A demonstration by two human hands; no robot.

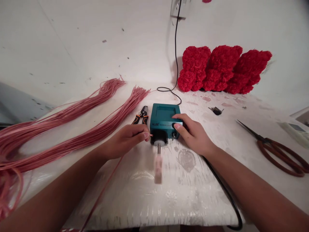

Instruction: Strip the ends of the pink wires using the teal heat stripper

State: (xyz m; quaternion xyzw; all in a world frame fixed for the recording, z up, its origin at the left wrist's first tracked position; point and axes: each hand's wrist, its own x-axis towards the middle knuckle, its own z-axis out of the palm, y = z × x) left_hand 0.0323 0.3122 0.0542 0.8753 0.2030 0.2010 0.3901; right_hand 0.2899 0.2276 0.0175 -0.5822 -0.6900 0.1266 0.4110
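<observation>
A teal box-shaped electric machine (166, 116) stands in the middle of the table, with a black front block and a shaft pointing toward me. The pinkish piece (158, 169) at the end of that shaft is blurred. Between thumb and fingers of my left hand (135, 137) is a thin pink wire (106, 190); its tip is close to the left side of the black block. The wire trails down to the table's front edge. My right hand (193, 132) grips the machine's right front corner, thumb at a black knob and fingertips on top. A small switch shows below the thumb.
Two long bundles of pink wire (116, 122) lie at left. Wire strippers (142, 116) with black-orange handles rest beside the machine. Red artificial flowers (219, 69) stand against the wall. Large scissors (277, 148) lie at right, near a small dark object (215, 111). A black cord (176, 48) hangs behind.
</observation>
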